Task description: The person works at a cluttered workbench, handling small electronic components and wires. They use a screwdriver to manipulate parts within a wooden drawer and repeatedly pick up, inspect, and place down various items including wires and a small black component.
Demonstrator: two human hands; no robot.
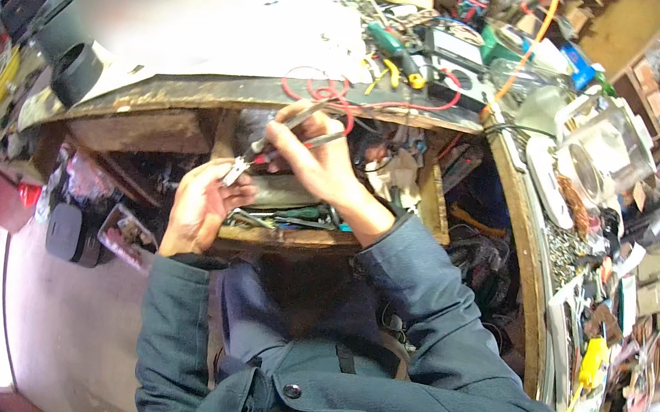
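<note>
A small part, too tiny to identify, sits pinched in the left hand (199, 207) above an open drawer (291, 234) under the desk (193, 89). The right hand (315, 161) has its grip closed around slim pliers (266, 144), whose tip meets that part. The work appears mid-step, a fine nip or bend; the next move calls for steady pressure.

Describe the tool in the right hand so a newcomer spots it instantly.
Start at the wooden workbench edge, where red wires spill over. Just below, the right hand grips small pliers with grey handles, the metal tip angled down to the left hand. Unlike the yellow-handled pliers lying on the bench, these are held.
</note>
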